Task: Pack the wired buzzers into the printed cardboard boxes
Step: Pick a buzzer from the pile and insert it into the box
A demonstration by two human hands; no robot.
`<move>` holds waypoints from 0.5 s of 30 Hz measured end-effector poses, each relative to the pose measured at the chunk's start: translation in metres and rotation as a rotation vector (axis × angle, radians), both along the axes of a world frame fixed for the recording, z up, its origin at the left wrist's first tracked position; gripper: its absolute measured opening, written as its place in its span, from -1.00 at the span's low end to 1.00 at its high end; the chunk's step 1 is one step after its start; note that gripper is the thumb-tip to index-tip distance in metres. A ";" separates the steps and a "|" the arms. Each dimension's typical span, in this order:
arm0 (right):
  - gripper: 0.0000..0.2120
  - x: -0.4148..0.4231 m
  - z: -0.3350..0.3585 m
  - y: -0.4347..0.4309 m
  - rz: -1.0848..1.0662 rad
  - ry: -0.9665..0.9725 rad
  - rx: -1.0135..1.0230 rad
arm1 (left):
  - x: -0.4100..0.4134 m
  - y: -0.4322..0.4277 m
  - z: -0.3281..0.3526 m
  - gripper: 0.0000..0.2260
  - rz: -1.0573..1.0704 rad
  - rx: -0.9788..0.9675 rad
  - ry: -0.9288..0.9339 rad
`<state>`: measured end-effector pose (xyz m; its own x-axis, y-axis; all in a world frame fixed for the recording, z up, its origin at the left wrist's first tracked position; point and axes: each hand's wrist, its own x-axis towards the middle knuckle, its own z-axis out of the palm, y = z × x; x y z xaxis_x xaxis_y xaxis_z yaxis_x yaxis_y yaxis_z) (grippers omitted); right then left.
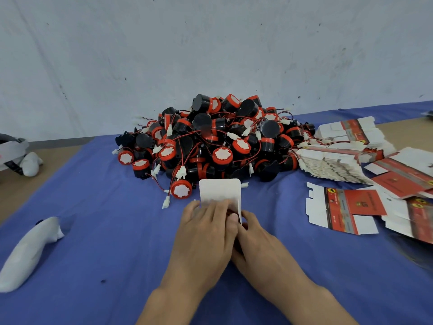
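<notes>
Fingers of left hand (206, 233) and right hand (260, 245) curl round a printed cardboard box (220, 192), flap upright, near the buzzer pile (210, 139).

Black-and-red buzzers (210, 139) with white connectors, red-and-white printed boxes (344, 209), blue cloth (105, 207), white flap (220, 191).

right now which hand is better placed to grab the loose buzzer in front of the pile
Left, probably. The loose buzzer lies just ahead of the left hand, on its side of the raised flap of the box; the right hand would have to cross both.
</notes>
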<state>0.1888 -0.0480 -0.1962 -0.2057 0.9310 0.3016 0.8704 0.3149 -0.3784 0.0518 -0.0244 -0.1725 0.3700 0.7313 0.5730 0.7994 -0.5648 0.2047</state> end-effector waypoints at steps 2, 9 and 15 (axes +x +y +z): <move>-0.57 0.001 0.000 0.000 0.002 0.004 0.006 | 0.002 0.003 -0.002 -0.59 0.042 -0.032 0.016; -0.58 0.003 -0.001 0.002 0.018 -0.004 -0.033 | 0.014 0.006 0.006 -0.33 0.208 -0.052 0.207; -0.56 0.007 0.002 0.003 0.043 0.038 -0.046 | 0.018 0.008 0.012 -0.20 0.254 -0.084 0.294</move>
<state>0.1954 -0.0452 -0.1942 -0.2346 0.9346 0.2674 0.8411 0.3331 -0.4261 0.0701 -0.0165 -0.1609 0.3113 0.8602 0.4038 0.9427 -0.3331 -0.0171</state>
